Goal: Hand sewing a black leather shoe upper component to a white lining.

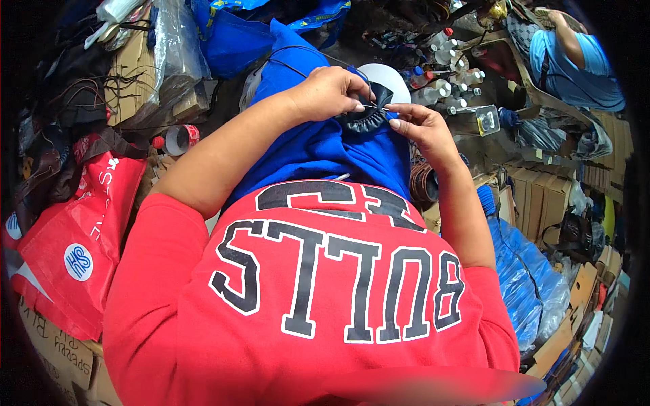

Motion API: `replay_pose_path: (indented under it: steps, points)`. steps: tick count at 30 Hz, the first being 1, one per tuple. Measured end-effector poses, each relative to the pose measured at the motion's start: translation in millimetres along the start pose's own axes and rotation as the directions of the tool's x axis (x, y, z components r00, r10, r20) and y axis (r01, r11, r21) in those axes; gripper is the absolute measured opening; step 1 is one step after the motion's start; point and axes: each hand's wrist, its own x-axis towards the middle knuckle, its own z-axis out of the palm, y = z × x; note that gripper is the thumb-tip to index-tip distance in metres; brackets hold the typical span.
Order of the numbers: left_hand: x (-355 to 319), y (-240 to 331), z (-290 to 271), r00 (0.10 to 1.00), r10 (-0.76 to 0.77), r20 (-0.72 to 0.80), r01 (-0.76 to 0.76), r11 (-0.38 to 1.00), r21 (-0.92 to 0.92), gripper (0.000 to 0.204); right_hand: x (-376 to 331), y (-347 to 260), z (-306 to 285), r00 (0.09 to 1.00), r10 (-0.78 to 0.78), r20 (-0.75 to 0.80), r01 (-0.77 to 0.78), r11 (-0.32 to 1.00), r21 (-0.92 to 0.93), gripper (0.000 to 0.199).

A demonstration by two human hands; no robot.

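A black, shiny, leather-like piece [367, 120] with a gathered edge rests over my lap, on blue cloth. My left hand [330, 93] is closed in a pinch at its upper edge. From the other side my right hand [426, 132] pinches with thumb and forefinger. A thin, light, needle-like thing [374, 106] spans the small gap between the fingertips; which hand grips it is hard to make out. Dark thread [298, 47] loops up and over the left hand. A white rounded form [389, 76] sits just behind the black piece, partly covered by it.
Several plastic bottles [447, 88] stand at the far right, near a clear square container [486, 120]. A red bag [81, 243] lies at the left, and blue plastic sheeting [518, 271] at the right. Another person in light blue [575, 68] sits at the upper right.
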Motion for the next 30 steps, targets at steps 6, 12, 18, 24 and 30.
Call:
replay_pose_path:
  steps: [6,12,18,24,30]
  points:
    - [10.8,-1.8,14.5,1.000,-0.025,-0.014,0.024,0.997,-0.070,0.017,12.3,6.2,-0.5,0.997,-0.042,-0.065,0.041,0.999,-0.025,0.020]
    - [17.2,-7.1,14.0,0.921,0.364,-0.138,-0.340,0.925,0.172,0.012,14.2,8.3,-3.5,0.993,-0.115,-0.022,0.111,0.983,-0.146,0.014]
    - [10.2,-3.5,5.6,0.993,0.117,-0.025,-0.117,0.993,0.000,0.012,9.2,-4.7,5.5,0.874,-0.483,0.049,0.418,0.696,-0.584,0.013]
    - [-11.9,1.9,-11.6,0.963,0.230,-0.139,-0.174,0.929,0.327,0.014,-2.6,19.5,-25.9,0.986,-0.170,0.001,0.170,0.985,-0.019,0.010]
    - [-11.6,24.8,-2.5,0.982,0.182,-0.041,-0.154,0.916,0.371,0.011,-2.2,15.5,-12.1,0.969,-0.244,-0.031,0.228,0.939,-0.258,0.019]
